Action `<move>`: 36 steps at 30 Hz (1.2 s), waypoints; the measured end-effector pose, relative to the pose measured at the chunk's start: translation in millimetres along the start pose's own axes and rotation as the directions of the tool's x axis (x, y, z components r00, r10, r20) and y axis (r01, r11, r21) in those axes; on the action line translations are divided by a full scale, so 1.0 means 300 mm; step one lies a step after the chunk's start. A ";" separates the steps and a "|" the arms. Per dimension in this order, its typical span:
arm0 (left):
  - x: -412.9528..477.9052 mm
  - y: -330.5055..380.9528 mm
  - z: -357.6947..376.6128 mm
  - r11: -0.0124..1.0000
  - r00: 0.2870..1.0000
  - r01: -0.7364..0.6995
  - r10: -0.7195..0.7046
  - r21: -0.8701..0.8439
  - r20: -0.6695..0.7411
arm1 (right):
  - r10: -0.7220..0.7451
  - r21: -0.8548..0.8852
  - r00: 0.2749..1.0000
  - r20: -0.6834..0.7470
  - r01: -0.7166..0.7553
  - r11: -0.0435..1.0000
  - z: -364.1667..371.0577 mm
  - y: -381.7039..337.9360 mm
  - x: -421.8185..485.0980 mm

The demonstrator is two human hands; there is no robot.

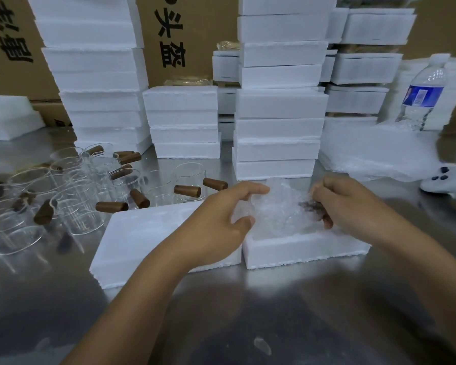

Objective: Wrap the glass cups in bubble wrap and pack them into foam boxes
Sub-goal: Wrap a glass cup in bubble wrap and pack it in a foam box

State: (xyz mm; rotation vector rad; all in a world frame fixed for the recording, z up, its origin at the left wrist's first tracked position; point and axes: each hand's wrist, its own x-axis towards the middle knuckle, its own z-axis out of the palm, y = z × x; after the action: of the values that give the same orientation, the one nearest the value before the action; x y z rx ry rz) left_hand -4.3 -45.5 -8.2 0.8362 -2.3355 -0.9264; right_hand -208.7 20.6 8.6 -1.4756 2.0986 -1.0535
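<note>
Nearest the lens, the steel bench [221, 325] fills the bottom of the frame, and I see both forearms reaching up over it. Brown cardboard cartons [195, 35] printed with black characters run across the top. In front of them, stacks of white foam boxes [279, 106] stand in several columns. A pile of bubble wrap sheets [374, 154] lies at the right.

A closed foam block [142, 238] lies at lower centre. The open foam box [300, 251] sits touching its right edge. The left hand [216, 222] curls thumb and forefinger round the left side of the wrapped glass cup [279, 209]. The right hand [353, 206] pinches its right side, where a brown handle shows through the wrap. The bundle sits in the box's opening; I cannot tell whether it rests on the bottom.

Bare glass cups [71, 206] with brown handles crowd the left of the frame, some lying on their sides. A water bottle [421, 96] stands at upper right, and a white controller [442, 183] lies at the right edge.
</note>
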 end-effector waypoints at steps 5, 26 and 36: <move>0.000 -0.013 0.000 0.999 1.000 0.024 -0.024 0.047 -0.006 | -0.074 -0.136 0.997 -0.010 0.072 0.988 0.008 0.007 -0.009; -0.038 -0.025 -0.103 0.901 0.961 0.207 -0.260 0.380 0.094 | 0.176 0.218 0.982 -0.061 -0.159 0.963 -0.050 0.135 0.073; -0.070 0.080 -0.188 0.969 0.883 -0.013 0.127 0.247 -0.452 | 0.240 0.293 0.970 -0.034 -0.220 0.930 -0.066 0.117 0.053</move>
State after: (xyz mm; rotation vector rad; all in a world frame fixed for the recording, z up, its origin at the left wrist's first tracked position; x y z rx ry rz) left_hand 36.9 -41.4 41.8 0.9390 -2.0508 -0.3585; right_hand -250.5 19.3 -2.9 -1.0405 2.0005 -1.2679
